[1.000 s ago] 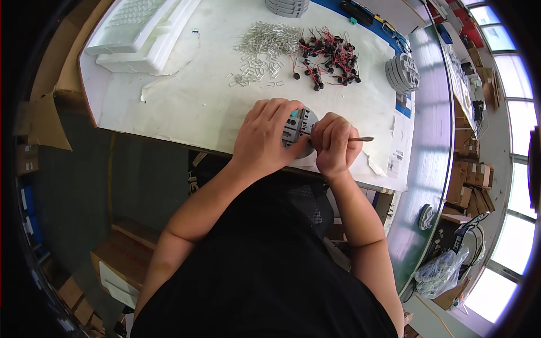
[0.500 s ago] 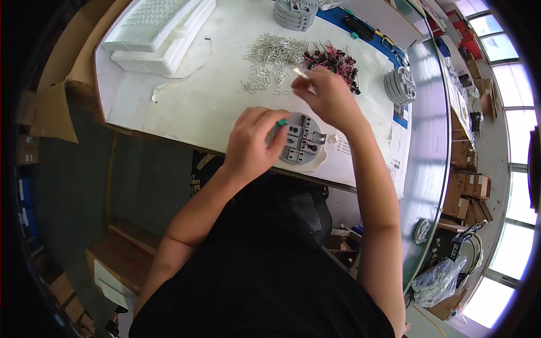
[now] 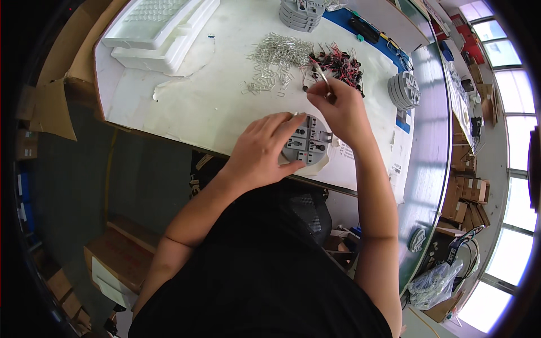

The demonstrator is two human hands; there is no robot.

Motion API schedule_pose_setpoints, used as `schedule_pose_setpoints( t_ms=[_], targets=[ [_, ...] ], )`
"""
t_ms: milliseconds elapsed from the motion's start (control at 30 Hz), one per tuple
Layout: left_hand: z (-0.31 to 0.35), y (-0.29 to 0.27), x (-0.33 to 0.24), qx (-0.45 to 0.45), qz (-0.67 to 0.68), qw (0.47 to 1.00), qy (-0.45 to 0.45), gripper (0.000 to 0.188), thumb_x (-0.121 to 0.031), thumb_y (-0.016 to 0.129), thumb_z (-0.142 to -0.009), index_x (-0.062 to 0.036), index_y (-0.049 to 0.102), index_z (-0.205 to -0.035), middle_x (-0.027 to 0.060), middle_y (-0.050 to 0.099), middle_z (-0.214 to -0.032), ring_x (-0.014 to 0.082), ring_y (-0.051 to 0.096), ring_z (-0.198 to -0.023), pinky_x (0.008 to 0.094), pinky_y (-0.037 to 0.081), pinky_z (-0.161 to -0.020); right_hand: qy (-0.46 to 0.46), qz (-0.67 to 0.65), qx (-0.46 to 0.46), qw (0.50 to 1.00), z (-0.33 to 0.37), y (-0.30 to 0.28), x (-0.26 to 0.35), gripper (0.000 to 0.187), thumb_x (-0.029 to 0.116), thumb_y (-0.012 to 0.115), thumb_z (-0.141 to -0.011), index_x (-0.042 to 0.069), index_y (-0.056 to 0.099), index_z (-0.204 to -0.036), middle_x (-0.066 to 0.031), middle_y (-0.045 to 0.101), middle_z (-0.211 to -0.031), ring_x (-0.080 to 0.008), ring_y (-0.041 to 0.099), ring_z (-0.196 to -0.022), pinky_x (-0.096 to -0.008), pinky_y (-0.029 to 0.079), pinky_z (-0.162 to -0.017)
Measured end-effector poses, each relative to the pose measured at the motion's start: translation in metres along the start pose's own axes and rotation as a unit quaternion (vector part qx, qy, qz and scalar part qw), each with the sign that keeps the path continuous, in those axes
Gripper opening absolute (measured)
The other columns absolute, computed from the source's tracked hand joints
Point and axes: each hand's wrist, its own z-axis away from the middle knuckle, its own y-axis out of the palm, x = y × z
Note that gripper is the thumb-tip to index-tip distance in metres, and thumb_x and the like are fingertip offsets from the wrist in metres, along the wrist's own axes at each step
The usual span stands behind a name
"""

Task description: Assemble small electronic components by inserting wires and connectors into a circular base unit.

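Observation:
A round grey plastic base (image 3: 309,141) with dark slots and small fitted parts lies near the table's front edge. My left hand (image 3: 260,147) is curled round its left side, thumb at the near rim and fingers over the far rim. Just beyond the base, my right hand (image 3: 344,110) is raised, pinching a slim, light metallic tool (image 3: 320,73) whose kind is not clear. The tool's tip points away from me, toward a heap of small black parts with red and black wires (image 3: 345,63). Beside that heap lies a pile of U-shaped metal clips (image 3: 276,53).
White foam trays (image 3: 152,50) stand at the far left. Stacks of grey round bases rest at the back (image 3: 300,16) and at the right (image 3: 403,91). A blue mat (image 3: 338,19) with tools runs along the back. Another round part (image 3: 417,240) sits on the right-hand ledge.
My left hand has moved right and now covers more of the base's left side. The green piece at its fingers is no longer visible. My right hand has shifted right and slightly nearer.

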Motion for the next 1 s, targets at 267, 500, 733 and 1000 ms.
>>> schedule_pose_setpoints(
  t_ms=[267, 500, 733, 1000],
  targets=[
    [-0.005, 0.01, 0.0, 0.008, 0.065, 0.998, -0.007, 0.078, -0.025, 0.091, -0.075, -0.0071, 0.057, -0.144, 0.0122, 0.061, -0.129, 0.0331, 0.062, -0.122, 0.0439, 0.053, -0.104, 0.193, -0.128, 0.063, 0.971, 0.031, -0.025, -0.012, 0.016, 0.012, 0.078, -0.093, -0.003, 0.073, -0.098, -0.0027, 0.072, -0.085, -0.0064, 0.06, -0.072, -0.0245, 0.048, -0.065],
    [-0.005, 0.011, 0.001, 0.003, 0.071, 0.997, -0.003, 0.078, -0.023, 0.091, -0.075, -0.0072, 0.058, -0.144, 0.0114, 0.062, -0.129, 0.0327, 0.062, -0.122, 0.0437, 0.053, -0.104, 0.183, -0.034, 0.06, 0.981, 0.03, -0.015, -0.035, 0.021, 0.016, 0.079, -0.092, -0.003, 0.072, -0.095, -0.0015, 0.068, -0.081, -0.007, 0.059, -0.071, -0.0258, 0.048, -0.062],
    [-0.005, 0.012, 0.002, 0.01, 0.075, 0.997, -0.008, 0.078, -0.024, 0.091, -0.075, -0.008, 0.058, -0.144, 0.0118, 0.062, -0.131, 0.0331, 0.061, -0.122, 0.044, 0.053, -0.104, 0.175, 0.002, 0.084, 0.981, 0.032, -0.011, -0.034, 0.025, 0.02, 0.08, -0.092, -0.003, 0.071, -0.094, 0.0005, 0.064, -0.078, -0.0065, 0.058, -0.071, -0.0262, 0.047, -0.062],
    [-0.007, 0.006, 0.01, 0.02, 0.109, 0.994, -0.015, 0.07, -0.02, 0.088, -0.081, -0.0083, 0.059, -0.143, 0.0122, 0.065, -0.125, 0.0334, 0.064, -0.118, 0.042, 0.055, -0.1, 0.196, -0.08, 0.078, 0.974, 0.032, -0.022, -0.029, 0.024, 0.021, 0.08, -0.093, -0.002, 0.073, -0.096, 0.0, 0.067, -0.08, -0.006, 0.058, -0.068, -0.025, 0.046, -0.058]
  ],
)
